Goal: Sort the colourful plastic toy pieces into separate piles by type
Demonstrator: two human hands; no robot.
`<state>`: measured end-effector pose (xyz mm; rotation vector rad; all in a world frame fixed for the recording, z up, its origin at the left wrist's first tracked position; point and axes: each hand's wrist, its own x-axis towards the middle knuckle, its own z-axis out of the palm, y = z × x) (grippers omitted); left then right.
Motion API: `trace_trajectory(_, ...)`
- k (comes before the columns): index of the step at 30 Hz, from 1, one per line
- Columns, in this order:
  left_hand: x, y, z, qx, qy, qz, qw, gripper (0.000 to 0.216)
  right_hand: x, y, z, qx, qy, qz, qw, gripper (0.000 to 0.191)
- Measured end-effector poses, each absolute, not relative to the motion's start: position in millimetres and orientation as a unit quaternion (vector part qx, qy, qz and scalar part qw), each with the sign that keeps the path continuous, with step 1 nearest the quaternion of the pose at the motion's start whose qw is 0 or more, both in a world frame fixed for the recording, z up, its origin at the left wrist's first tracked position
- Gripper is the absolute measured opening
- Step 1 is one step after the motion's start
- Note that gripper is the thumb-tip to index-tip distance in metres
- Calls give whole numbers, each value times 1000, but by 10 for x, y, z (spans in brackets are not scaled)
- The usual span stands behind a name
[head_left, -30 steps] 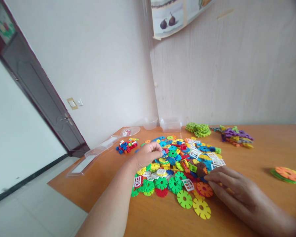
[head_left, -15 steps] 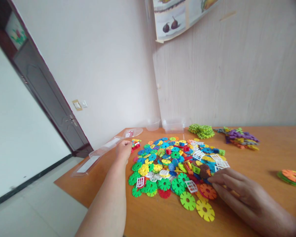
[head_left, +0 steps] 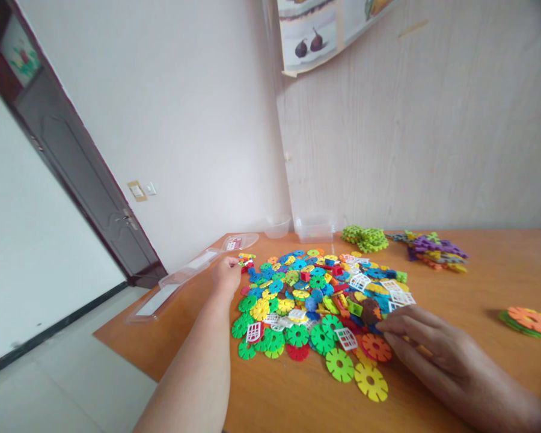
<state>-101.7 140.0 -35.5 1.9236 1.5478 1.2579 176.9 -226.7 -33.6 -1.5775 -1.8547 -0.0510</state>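
Observation:
A heap of colourful plastic snowflake discs (head_left: 296, 335), small building bricks and white lattice pieces (head_left: 346, 338) spreads over the table. At the heap's far left edge, my left hand (head_left: 228, 273) has its fingers pinched on small building bricks (head_left: 247, 263), red, white and green, partly hidden by the fingertips. My right hand (head_left: 437, 349) lies at the heap's right side, fingers bent and close together. Its fingertips meet beside a brown disc (head_left: 370, 313) and an orange disc (head_left: 376, 347); whatever is between them is hidden. A yellow disc (head_left: 371, 380) lies nearest me.
Clear plastic tubs (head_left: 314, 230) stand against the wall, with transparent lids (head_left: 155, 300) along the left table edge. Green interlocking pieces (head_left: 365, 239) and a purple stack (head_left: 437, 246) sit at the back. Several discs (head_left: 529, 320) are stacked at the right.
The view has shifted slightly. My left fingers now cover more of the red bricks at the far edge of the heap. My right hand stays almost in place.

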Motion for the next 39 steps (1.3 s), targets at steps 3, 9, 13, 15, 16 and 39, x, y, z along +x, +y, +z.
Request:
trace_trajectory(3, -1002, 1380, -336, 705, 532, 437, 171, 13, 1767, -2279, -343, -611, -712, -14, 346, 17)
trace_trajectory(9, -925, 1294, -312, 777, 464, 385, 180, 18, 1763, -2275, -342, -609, -711, -11, 350, 17)
trace_trajectory(13, -897, 1242, -296, 802, 455, 348, 168, 21, 1781, -2264, -362, -610, -713, 1, 345, 18)
trace_trajectory(15, -905, 1225, -284, 806, 464, 333, 155, 21, 1792, -2262, -382, -614, -711, 7, 343, 18)
trace_trajectory(16, -911, 1218, -277, 806, 470, 329, 148, 22, 1795, -2262, -391, -615, -710, 9, 342, 18)
trace_trajectory(39, -354, 316, 437, 767, 309, 543, 145, 30, 2055, -2202, -338, -665, -604, -52, 436, 21)
